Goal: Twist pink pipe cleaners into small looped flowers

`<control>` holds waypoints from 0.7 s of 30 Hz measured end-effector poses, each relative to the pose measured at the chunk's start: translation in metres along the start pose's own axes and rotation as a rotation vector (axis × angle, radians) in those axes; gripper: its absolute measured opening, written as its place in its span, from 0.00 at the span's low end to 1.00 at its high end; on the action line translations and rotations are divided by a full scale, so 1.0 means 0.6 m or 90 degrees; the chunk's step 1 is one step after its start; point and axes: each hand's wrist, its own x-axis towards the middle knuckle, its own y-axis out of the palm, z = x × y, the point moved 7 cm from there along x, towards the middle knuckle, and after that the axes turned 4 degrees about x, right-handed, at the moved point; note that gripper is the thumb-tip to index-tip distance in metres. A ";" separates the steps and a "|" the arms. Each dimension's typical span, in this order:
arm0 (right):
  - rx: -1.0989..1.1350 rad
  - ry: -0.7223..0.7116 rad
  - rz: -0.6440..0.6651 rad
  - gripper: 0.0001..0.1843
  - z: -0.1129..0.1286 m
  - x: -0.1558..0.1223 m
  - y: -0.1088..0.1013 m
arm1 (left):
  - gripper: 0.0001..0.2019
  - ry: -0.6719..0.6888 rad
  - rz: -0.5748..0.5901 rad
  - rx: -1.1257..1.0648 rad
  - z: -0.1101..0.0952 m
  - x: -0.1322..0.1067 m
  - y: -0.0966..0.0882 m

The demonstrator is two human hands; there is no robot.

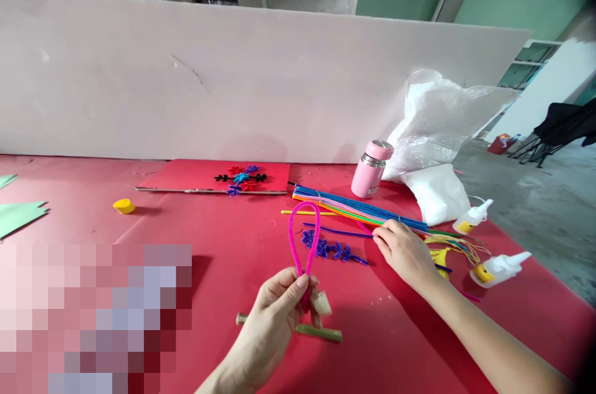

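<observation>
Pink pipe cleaner [318, 225] looped in left hand [279, 304]; flask [367, 175] lidded.

Bright pink loop [318, 226], red tabletop [233, 232]

Tabletop [223, 229] before a panel [261, 84].
Right of centre: pipe-cleaner bundle [358, 206], flask [367, 177] behind; far right: two glue bottles [498, 270].
</observation>
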 end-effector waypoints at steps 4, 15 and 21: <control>-0.049 -0.012 -0.002 0.12 0.001 0.001 0.005 | 0.09 -0.014 -0.005 0.002 0.007 0.000 0.001; -0.028 -0.030 -0.004 0.11 0.011 0.003 -0.007 | 0.08 0.005 -0.040 0.011 0.003 0.000 -0.007; 0.115 -0.033 -0.017 0.12 0.067 0.008 -0.044 | 0.08 0.009 -0.028 0.006 0.005 0.001 -0.003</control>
